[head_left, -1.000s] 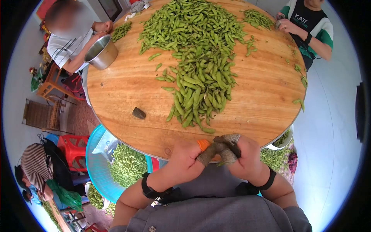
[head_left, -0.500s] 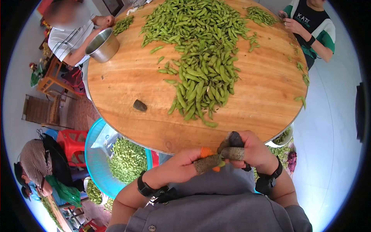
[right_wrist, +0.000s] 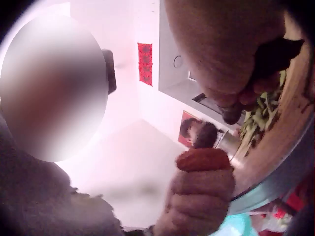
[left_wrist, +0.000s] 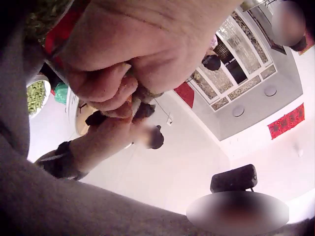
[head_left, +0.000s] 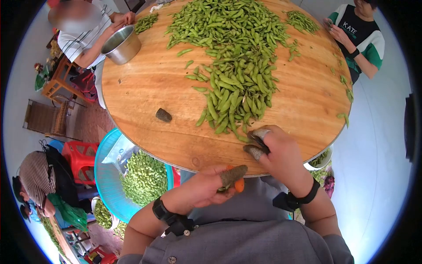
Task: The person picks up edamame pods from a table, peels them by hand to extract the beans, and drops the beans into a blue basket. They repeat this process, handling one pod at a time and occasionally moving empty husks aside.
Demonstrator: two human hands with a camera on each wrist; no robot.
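Note:
A heap of green soybean pods spreads over the round wooden table, its narrow end toward me. At that end my right hand reaches in, dark finger covers on its thumb and fingers. Its fingertips are right at the nearest pod, with the thumb apart from the forefinger. Nearer my body, off the table's edge, my left hand has its fingers curled, a dark cover on the thumb and an orange one on a finger. A green bit of soybean pod shows under that thumb; the palm is hidden.
A loose dark finger cover lies on the table's left part. A steel pot stands at the far left edge beside a seated person; another person sits far right. Below the table's left edge, a blue basin holds shelled beans.
My hands were together over a soybean pod at the table's front edge. Now they are apart: the right has moved forward to the heap, the left has drawn back slightly toward the left.

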